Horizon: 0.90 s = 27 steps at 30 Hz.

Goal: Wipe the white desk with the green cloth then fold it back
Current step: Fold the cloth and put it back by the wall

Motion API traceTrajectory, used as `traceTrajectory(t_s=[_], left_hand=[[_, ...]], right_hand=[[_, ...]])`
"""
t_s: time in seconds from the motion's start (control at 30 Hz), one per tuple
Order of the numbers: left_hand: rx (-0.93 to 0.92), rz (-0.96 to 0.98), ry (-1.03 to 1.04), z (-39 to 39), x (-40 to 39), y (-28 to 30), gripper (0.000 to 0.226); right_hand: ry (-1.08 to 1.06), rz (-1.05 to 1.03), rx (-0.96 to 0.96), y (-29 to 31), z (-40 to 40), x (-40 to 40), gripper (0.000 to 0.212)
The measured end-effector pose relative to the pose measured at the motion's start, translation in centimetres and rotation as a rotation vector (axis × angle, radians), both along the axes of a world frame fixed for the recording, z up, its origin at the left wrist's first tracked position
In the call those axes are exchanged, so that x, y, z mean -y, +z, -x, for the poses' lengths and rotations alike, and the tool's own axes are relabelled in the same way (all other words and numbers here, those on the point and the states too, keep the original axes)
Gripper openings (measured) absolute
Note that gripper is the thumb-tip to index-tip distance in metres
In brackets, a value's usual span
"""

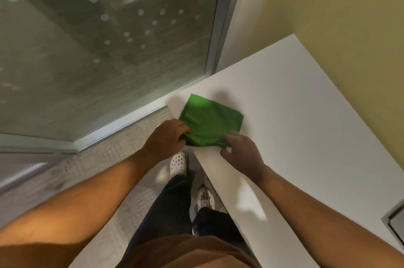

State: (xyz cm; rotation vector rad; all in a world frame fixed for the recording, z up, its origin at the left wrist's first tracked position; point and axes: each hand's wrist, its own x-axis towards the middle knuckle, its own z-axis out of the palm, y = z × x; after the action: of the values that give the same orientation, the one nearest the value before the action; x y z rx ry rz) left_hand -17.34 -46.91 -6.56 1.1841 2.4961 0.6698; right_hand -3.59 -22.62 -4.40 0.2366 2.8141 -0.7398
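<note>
You stand at the corner of a white bench (pixel 306 114) set against a yellow-green wall (pixel 349 16), with a glass partition (pixel 98 38) dotted with pale spots rising on your left above grey carpet (pixel 105 169). The green cloth (pixel 211 120) lies folded into a rough square on the bench, close to its near-left corner and well apart from the wall. Your left hand (pixel 166 136) pinches the cloth's near-left corner, fingers curled around the edge where the layers bunch. Your right hand (pixel 240 152) rests at the near-right edge, fingertips touching the fabric; whether it actually clasps the cloth or only presses on it, you cannot tell from here. Both bare forearms reach forward from the bottom of the frame. Below the bench edge your white perforated clogs (pixel 178 163) stand on the carpet beneath dark trousers (pixel 170 208). A grey-framed object (pixel 395 222) pokes in at the right edge, on the bench.
</note>
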Motion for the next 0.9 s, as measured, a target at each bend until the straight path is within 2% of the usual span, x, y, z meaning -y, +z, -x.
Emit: traceTrajectory(t_s=[0.07,0.23,0.3,0.37,0.47,0.57,0.7,0.8,0.9], left_hand=[[0.211,-0.068,0.164,1.5,-0.2,1.9,0.024],[0.658,-0.164,0.266,6.6,-2.5,6.9,0.024],[0.894,-0.146,0.334,8.4,-4.3,7.5,0.021],[1.114,-0.099,0.372,9.9,-6.1,6.7,0.020],[1.331,0.002,0.390,10.9,-8.4,4.6,0.045],[1.221,0.075,0.277,11.0,-10.5,3.0,0.049],[0.850,0.127,0.204,10.9,-12.0,2.6,0.056],[0.621,0.129,0.078,10.6,-12.3,3.6,0.049],[0.481,0.056,0.000,10.2,-11.3,4.3,0.037]], right_hand=[[-0.167,0.155,0.004,2.3,0.7,-0.5,0.033],[-0.467,0.532,0.047,7.4,3.0,-3.4,0.021],[-0.613,0.668,0.045,8.0,3.9,-4.9,0.023],[-0.720,0.740,0.066,7.6,4.8,-6.2,0.024],[-0.799,0.716,0.129,5.3,5.4,-8.0,0.025],[-0.767,0.608,0.144,2.7,5.2,-9.2,0.025],[-0.611,0.342,0.143,0.8,5.7,-10.4,0.021],[-0.578,0.306,0.106,0.9,5.6,-11.1,0.017],[-0.500,0.301,-0.003,2.3,3.7,-11.4,0.012]])
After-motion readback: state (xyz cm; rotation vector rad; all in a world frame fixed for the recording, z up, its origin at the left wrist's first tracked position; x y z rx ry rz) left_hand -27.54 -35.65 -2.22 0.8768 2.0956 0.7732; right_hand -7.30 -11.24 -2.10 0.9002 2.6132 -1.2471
